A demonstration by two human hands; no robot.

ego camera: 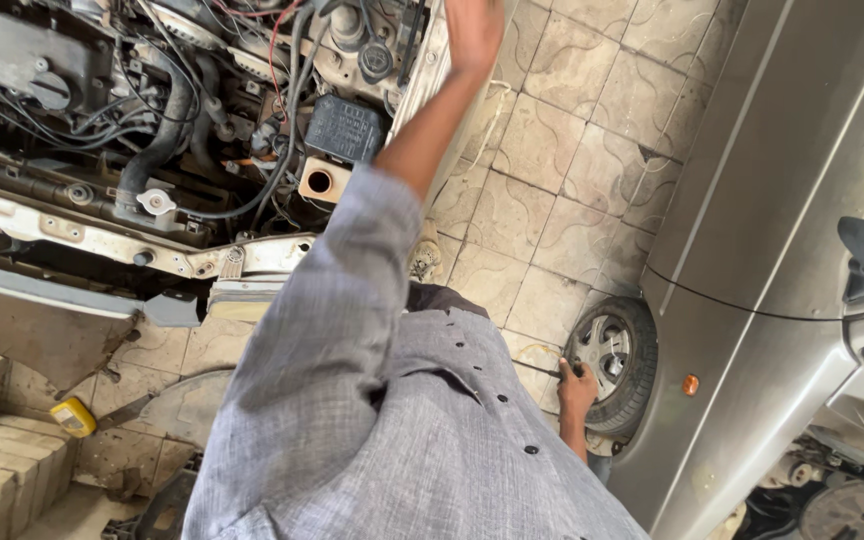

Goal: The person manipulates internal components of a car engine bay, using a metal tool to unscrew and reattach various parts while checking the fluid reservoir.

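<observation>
Two cars are seen: an open engine bay (152,130) at ten o'clock, a grey car (772,250) at three. The left hand (474,30) is stretched to twelve o'clock, its fingers cut off, grip untellable. The right hand (576,385) is closed on a thin tool (540,370), protruding at nine o'clock.

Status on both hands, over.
Left hand up at engine bay edge, grip unclear. Right hand shut on thin tool, beside wheel. Hoses crowd bay.
</observation>
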